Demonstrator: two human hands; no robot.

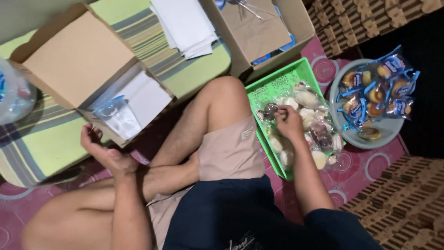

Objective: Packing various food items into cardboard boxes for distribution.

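The left hand (99, 150) is at about 8 o'clock in the view. Its palm is turned up, the fingers are curled loosely and it holds nothing. It rests near the lower edge of an open brown cardboard box (88, 69), which lies at 10 o'clock on a green striped cushion (41, 134). Inside this box there is a clear plastic cup (115, 115) on white paper, just above the hand.

The right hand (287, 121) is at about 3 o'clock, with the arm stretched forward over the crossed legs. Its fingers are bent down into a green plastic basket (277, 85) and they pinch a small wrapped snack (270, 111); the picture is too blurred to tell if the grip is firm. The basket is full of pale round pastries in clear wrappers (307, 99).

Just beside the basket, at 2 o'clock, a grey round tray (384, 127) carries small cakes in clear bags with blue print (393, 65). At 12 o'clock a second open cardboard box (259, 32) stands, and a stack of white sheets (185, 23) lies to its left. The floor has a pink mat with circles (365, 166).
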